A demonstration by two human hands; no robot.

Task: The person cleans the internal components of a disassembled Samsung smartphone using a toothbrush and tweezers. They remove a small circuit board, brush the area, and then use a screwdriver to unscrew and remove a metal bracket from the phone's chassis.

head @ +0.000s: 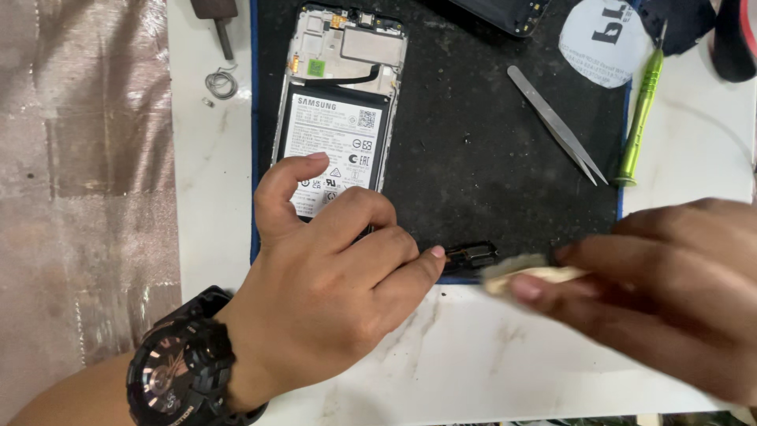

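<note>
Fingertips of the left hand (331, 276) are pinched on a small black part (471, 255); a blurred, perhaps wooden brush (524, 272) is clamped in the right hand (662, 292) beside the opened phone (339, 110).

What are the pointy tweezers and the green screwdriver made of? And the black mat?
The tweezers look like bare metal: silver-grey with a dull shine. The screwdriver has a glossy lime-green handle, painted metal or plastic, I can't tell which, and a thin silvery metal tip. The black mat looks like matte rubber or foam: dull, dusty, with a blue edge.
</note>
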